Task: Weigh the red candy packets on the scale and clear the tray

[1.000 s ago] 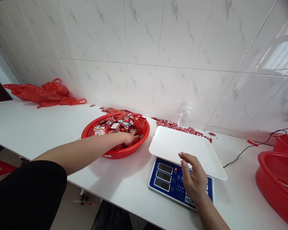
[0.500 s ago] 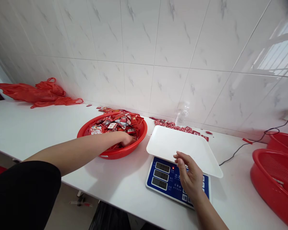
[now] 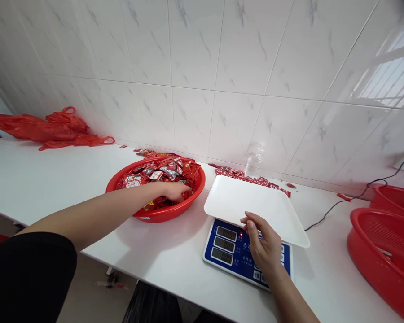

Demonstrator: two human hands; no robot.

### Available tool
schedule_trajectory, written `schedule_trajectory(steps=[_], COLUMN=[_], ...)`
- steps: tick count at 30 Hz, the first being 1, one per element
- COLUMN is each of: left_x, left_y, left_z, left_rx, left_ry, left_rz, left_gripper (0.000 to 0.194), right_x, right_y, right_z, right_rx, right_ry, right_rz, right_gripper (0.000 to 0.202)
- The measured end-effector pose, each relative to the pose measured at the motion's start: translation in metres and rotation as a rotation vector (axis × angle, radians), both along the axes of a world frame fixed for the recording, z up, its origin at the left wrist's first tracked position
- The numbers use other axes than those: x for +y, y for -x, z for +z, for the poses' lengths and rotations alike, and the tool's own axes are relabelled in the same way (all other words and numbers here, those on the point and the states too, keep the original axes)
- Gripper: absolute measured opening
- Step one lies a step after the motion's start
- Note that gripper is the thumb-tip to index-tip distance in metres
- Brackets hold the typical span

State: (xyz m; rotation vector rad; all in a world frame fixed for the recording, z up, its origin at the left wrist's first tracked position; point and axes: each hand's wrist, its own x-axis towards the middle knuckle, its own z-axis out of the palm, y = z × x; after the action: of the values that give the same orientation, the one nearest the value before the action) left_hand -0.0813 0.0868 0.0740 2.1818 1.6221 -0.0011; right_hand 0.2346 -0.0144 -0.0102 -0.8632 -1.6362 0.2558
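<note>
Reaching into the red basket (image 3: 155, 214) from its near side, the left hand (image 3: 174, 192) lies on the heap of small red packets (image 3: 164, 172), fingers curled down into them; whether it has closed on any packet cannot be told. The basket stands on the white bench (image 3: 47, 179), just left of the scale (image 3: 245, 253). The right hand (image 3: 264, 246) hovers over the scale's blue front panel, loosely cupped and holding nothing, its fingertips at the near edge of the white weighing tray (image 3: 252, 204). More red packets (image 3: 249, 177) lie scattered along the foot of the tiled wall (image 3: 202, 67), behind the tray. A black cable (image 3: 340, 204) runs off from the scale to the right. Two more red baskets (image 3: 384, 251) stand at the far right, and crumpled red plastic bags (image 3: 50, 130) lie at the far left against the wall.
</note>
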Motion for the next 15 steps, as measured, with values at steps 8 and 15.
schedule_trajectory(steps=[8,15], left_x=[0.002,0.000], left_y=[0.021,0.023], left_z=[0.040,0.044], left_rx=[-0.185,-0.410], left_ry=[-0.023,-0.016], left_rz=[0.135,0.283], left_gripper=[0.034,0.040], right_x=[0.000,0.000], right_y=[-0.001,0.000], right_z=[-0.001,-0.001], right_rx=[-0.004,0.003], right_ry=[0.007,0.017], right_rz=[0.007,0.011], right_gripper=[0.020,0.019])
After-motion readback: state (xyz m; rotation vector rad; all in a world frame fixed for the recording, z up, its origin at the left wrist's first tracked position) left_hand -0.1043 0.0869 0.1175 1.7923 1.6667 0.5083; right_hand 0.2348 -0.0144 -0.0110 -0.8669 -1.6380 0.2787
